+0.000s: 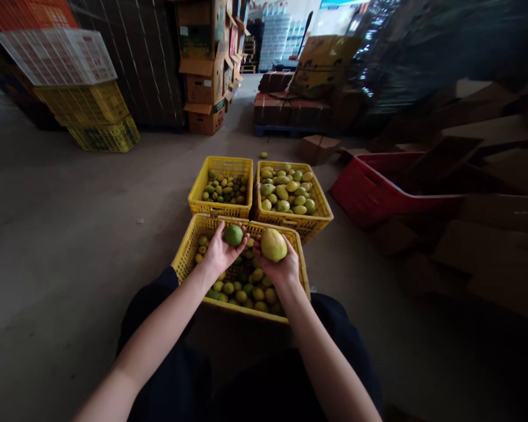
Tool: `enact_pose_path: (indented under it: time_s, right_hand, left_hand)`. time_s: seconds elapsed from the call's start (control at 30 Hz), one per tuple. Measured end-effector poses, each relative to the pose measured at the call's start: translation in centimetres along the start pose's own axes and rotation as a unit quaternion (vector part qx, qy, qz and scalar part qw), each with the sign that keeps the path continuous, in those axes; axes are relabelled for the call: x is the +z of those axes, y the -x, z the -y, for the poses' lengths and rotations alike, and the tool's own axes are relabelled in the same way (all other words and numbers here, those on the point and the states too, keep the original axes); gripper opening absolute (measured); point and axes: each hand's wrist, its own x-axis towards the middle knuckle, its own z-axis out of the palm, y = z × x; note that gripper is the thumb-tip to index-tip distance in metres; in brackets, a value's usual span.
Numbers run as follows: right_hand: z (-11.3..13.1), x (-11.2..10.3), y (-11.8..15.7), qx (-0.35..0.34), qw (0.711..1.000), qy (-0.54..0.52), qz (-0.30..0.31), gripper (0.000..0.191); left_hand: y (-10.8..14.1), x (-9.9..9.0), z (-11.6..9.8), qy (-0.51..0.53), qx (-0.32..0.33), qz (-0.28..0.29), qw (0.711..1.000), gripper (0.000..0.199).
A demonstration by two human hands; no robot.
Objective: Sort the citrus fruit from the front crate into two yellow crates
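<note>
A small, round green mango [233, 235] rests in my left hand [221, 251], with the fingers curled round its underside. My right hand [284, 266] cups a larger, pale yellow mango [273, 245] from below and the right side. Both hands are held side by side above the near yellow crate [182, 252], which contains many green and yellowish fruits. Behind it stand two more yellow crates: the back left crate [196, 196] holds smaller, greener fruits, while larger yellow-green ones fill the back right crate [321, 205].
To the right is a red crate [361, 196] beside a heap of flattened cardboard [501, 234]. Stacked crates [92, 102] stand at the left. Cardboard boxes [205, 88] and a loaded blue pallet [281, 130] are farther back. One loose fruit [263, 155] lies on the floor.
</note>
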Motion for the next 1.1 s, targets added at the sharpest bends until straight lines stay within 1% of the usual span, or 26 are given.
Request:
enact_pose_path:
  time_s: [0.1,0.17,0.27,0.37,0.43,0.5,0.57,0.63,0.7,0.8,0.93,1.0,1.1]
  right_hand:
    - [-0.3,-0.1,-0.4,-0.015,0.999,0.034,0.014,0.035]
    - [-0.4,-0.2,-0.7,-0.025,0.998,0.053,0.004,0.033]
    - [-0.6,-0.4,-0.9,-0.043,0.998,0.051,-0.020,0.024]
    - [-0.5,-0.4,-0.5,-0.047,0.999,0.023,-0.004,0.018]
    - [-0.4,-0.3,-0.1,-0.042,0.999,0.011,0.005,0.010]
    - [-0.2,-0.1,0.2,-0.031,0.999,0.013,0.003,0.006]
    - [-0.1,-0.1,0.3,-0.010,1.000,0.024,0.007,0.011]
    - [-0.1,-0.1,0.1,0.013,0.999,0.035,0.018,0.023]
    - [-0.3,-0.3,-0.2,0.024,0.999,0.036,0.019,0.028]
    - [-0.5,-0.6,-0.8,0.023,0.999,0.032,0.020,0.025]
    - [-0.7,-1.0,-1.1,-0.005,0.998,0.032,0.047,0.019]
    - [-0.6,-1.0,-1.0,-0.014,0.997,0.029,0.067,0.017]
    - [-0.4,-1.0,-0.6,0.003,0.997,0.027,0.073,0.016]
  left_hand:
    - [0.4,0.5,-0.3,-0.005,0.010,0.001,1.000,0.019]
    - [0.6,0.6,-0.5,-0.012,0.003,0.009,1.000,0.017]
    - [0.6,0.4,-0.6,-0.030,-0.012,0.020,0.999,0.034]
    - [0.4,0.0,-0.5,-0.059,-0.011,0.029,0.998,0.052]
    - [0.2,-0.1,-0.5,-0.075,-0.011,0.042,0.996,0.056]
    - [0.0,-0.2,-0.4,-0.078,-0.008,0.047,0.996,0.056]
    - [-0.1,-0.1,-0.3,-0.071,-0.001,0.031,0.997,0.052]
    - [-0.3,0.0,-0.3,-0.067,0.000,-0.008,0.998,0.044]
    - [-0.4,0.0,-0.3,-0.061,-0.007,-0.040,0.997,0.033]
    - [-0.5,0.0,-0.5,-0.047,-0.012,-0.059,0.997,0.021]
    - [-0.6,0.1,-0.7,-0.041,0.004,-0.081,0.996,0.014]
    - [-0.6,0.1,-0.9,-0.031,0.002,-0.083,0.996,0.014]
    - [-0.5,0.0,-1.2,-0.011,-0.015,-0.087,0.996,0.023]
